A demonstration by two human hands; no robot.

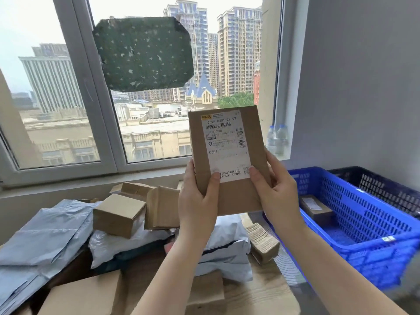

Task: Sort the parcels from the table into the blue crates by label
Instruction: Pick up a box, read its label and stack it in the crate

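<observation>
Brown cardboard parcel with white label point(227, 160) raised; your left hand point(197, 198) and right hand point(279, 194) grip lower edges. Misread label risks wrong blue plastic crate point(354, 223).

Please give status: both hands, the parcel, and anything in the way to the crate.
Left hand and right hand grip cardboard parcel, upright, label facing camera. Blue crate at right holds one small box. Nothing seen between parcel and crate.

A brown box point(229, 160) with a white label is held upright above the parcels point(118, 214), left of the blue crate point(354, 214).
</observation>
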